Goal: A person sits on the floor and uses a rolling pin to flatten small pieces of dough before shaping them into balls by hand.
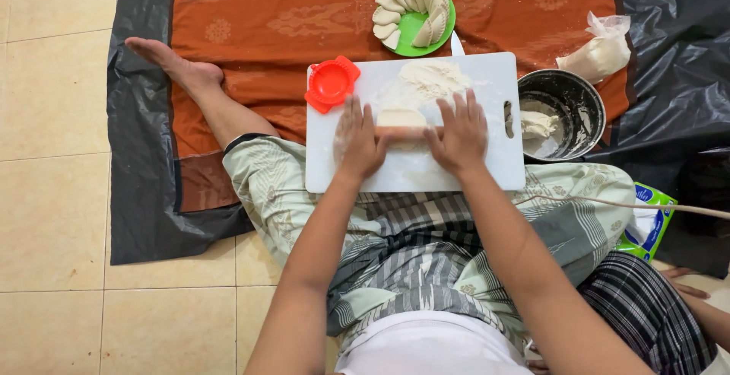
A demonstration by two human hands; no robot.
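Left hand lies flat, fingers spread wide, pressing the rolling pin; right hand likewise, gripping nothing. Between both grips sits the dough piece on the white cutting board. A red press mould lies just left of the left grip.

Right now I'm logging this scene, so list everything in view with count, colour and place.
board: one, white, on the lap
dough: one piece, pale, on the board between the hands
rolling pin: one, wooden, mostly hidden under both hands
flour: one heap, white, board's far end
mould: one, red, board's far left corner
plate: one, green, on the cloth, ringed with folded dumplings
pot: one, metal, right of the board, dough inside
bag: one, clear, beyond the pot
cloth: one, orange, on dark plastic
left hand: on the pin
right hand: on the pin
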